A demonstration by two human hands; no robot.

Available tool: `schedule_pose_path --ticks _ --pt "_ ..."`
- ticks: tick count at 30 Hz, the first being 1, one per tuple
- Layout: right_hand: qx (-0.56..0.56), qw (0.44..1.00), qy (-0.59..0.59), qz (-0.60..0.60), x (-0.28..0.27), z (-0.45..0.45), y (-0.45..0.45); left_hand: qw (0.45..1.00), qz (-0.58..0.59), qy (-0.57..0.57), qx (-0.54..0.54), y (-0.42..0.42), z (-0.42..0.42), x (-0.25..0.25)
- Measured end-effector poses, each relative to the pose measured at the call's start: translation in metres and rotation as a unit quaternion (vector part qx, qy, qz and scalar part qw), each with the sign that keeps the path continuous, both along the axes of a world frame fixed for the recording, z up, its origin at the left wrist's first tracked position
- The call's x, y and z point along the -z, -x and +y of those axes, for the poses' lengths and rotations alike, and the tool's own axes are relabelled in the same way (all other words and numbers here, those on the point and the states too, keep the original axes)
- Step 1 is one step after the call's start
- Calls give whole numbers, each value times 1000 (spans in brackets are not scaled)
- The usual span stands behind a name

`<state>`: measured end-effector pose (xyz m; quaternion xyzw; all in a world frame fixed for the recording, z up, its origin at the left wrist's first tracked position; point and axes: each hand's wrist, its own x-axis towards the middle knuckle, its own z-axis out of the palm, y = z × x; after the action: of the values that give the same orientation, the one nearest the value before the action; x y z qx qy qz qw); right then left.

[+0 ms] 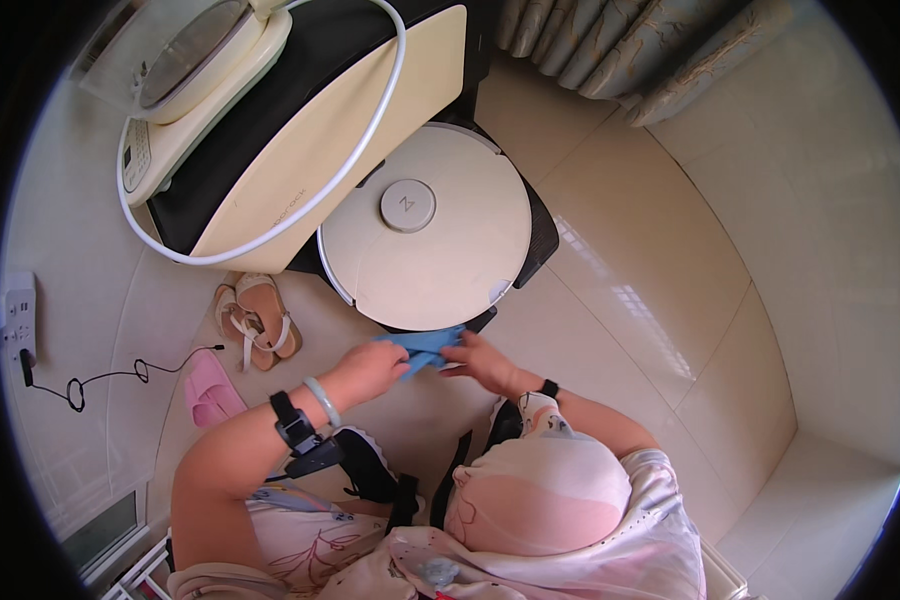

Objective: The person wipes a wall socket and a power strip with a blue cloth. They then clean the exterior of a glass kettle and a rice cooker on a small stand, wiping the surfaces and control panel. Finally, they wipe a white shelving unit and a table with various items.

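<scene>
A folded blue cloth (422,346) stretches between my two hands, at the near rim of a round cream robot vacuum (457,247). My left hand (369,369) pinches its left part, with the fingers curled over it. At its right end, the fingers and thumb of my right hand (484,363) grip the edge. The vacuum has a raised round turret (408,205) on top and sits against its dock (412,67), which has a cream front panel. Whether the cloth touches the vacuum I cannot tell.
A white hose or cable (386,97) loops over the dock from a cream appliance (210,67). Sandals (266,315) and a pink slipper (211,391) lie at left, near a black cable (109,375) from a wall power strip (21,315). Curtains (607,45) hang at the back.
</scene>
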<state>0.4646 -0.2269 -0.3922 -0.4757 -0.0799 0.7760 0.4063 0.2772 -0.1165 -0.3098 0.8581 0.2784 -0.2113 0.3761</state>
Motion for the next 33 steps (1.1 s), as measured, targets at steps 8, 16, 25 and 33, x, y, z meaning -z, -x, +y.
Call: schedule_pose_path --ticks 8,16,25,33 --pt "-26 997 -73 8 -3 3 10 721 16 480 -499 -22 -47 37" --pt "-47 994 -72 -65 -20 1 -18 392 -245 572 -678 -45 -57 87" --pt "-45 992 -52 -108 -18 0 -31 518 -336 249 -746 36 57 68" --pt "-63 984 -67 -154 -17 -1 -33 719 -128 197 -654 38 21 92"
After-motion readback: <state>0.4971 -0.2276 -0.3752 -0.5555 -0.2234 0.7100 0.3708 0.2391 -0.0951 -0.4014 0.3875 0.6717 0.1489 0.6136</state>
